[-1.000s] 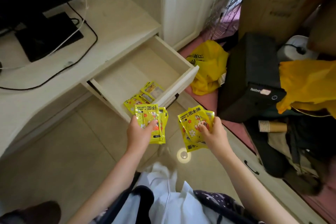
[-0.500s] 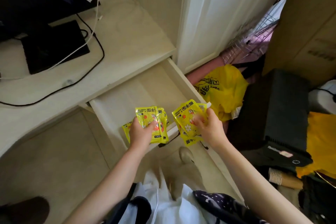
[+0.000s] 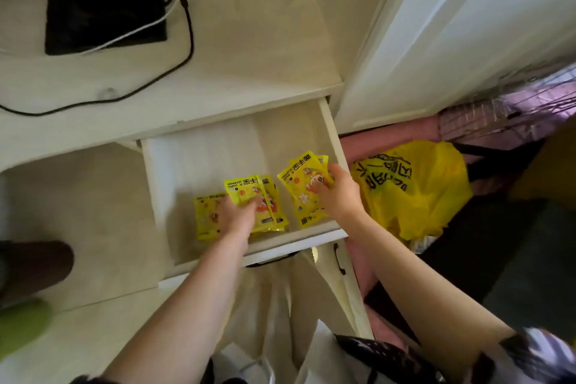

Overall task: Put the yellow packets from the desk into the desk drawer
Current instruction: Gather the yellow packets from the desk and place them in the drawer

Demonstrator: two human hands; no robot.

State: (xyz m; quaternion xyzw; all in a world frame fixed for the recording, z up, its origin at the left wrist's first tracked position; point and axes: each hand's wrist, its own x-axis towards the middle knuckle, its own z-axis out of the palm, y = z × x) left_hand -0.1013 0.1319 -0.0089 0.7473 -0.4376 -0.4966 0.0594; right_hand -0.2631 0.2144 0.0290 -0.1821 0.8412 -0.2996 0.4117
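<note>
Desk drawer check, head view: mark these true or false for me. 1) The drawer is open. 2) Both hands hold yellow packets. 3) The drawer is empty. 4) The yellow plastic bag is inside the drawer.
1) True: the drawer is pulled out.
2) True: the left hand and right hand each grip yellow packets.
3) False: a loose packet already lies on the drawer floor.
4) False: the yellow plastic bag lies on the floor, right of the drawer.
</note>
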